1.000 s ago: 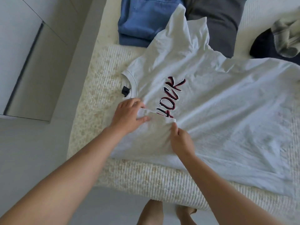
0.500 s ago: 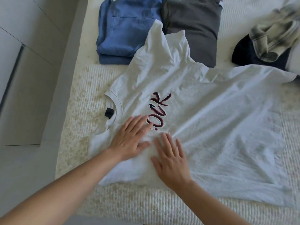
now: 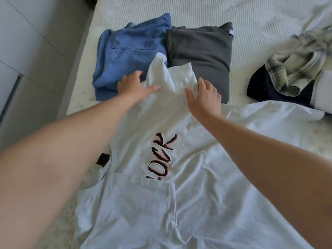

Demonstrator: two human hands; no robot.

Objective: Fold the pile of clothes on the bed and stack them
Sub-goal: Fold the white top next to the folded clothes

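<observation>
Both hands reach forward to the far sleeve of a white T-shirt [image 3: 188, 177] and sit apart, one on each side of it. The left hand [image 3: 133, 87] lies at the sleeve's left edge, thumb stretched flat on the white cloth and fingers relaxed, curving down toward the fabric's edge; whether they catch any cloth cannot be told. The right hand [image 3: 204, 97] lies on the sleeve's right side with its fingers spread and loosely straight, thumb pointing toward the left hand.

Between the hands the sleeve rises in a rumpled peak. Nearer the person than the hands, the shirt is spread across the bed [image 3: 251, 13], with dark red lettering [image 3: 162, 157] below the hands and a black neck label [image 3: 102, 159] under the left forearm. The near sleeve is folded in over the shirt's body.

Just beyond the left hand lies a folded blue garment [image 3: 129, 53], partly covered by the sleeve tip. Just beyond the right hand, touching the blue one, lies a folded grey garment [image 3: 203, 51]. Well to the right of the right hand sits a heap of unfolded clothes: a plaid piece [image 3: 296, 65] on top of a dark navy piece [image 3: 264, 88].
</observation>
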